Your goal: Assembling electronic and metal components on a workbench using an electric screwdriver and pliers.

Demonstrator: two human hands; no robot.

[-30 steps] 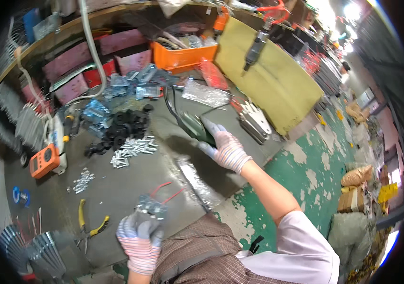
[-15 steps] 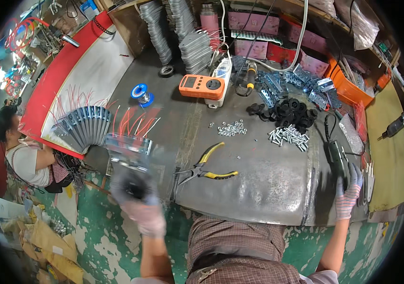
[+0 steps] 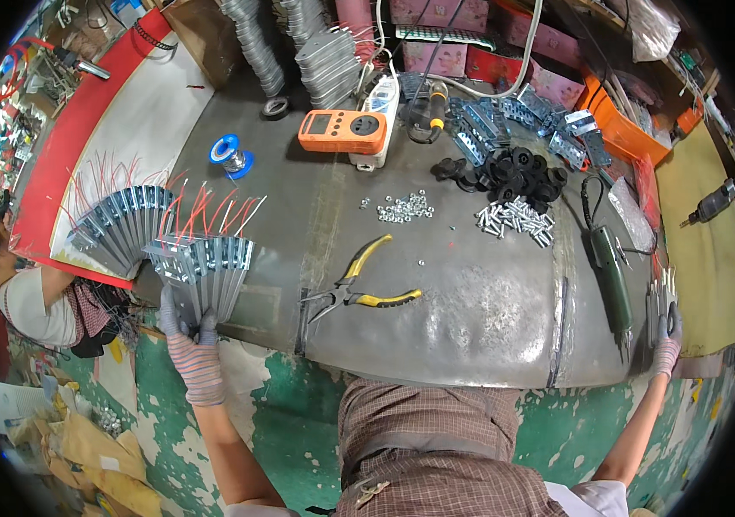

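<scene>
Left of the yellow pliers (image 3: 344,295), the left hand (image 3: 193,358) touches the wired plates (image 3: 208,280), which fan away from it; its grip I cannot tell. Far right of the pliers, metal strips (image 3: 655,297) point lengthwise away from the nearer right hand (image 3: 667,349), its closing also unclear.

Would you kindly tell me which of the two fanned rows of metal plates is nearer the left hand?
The row nearer the yellow-handled pliers: the left hand is at its lower end, while the other row lies farther left.
</scene>
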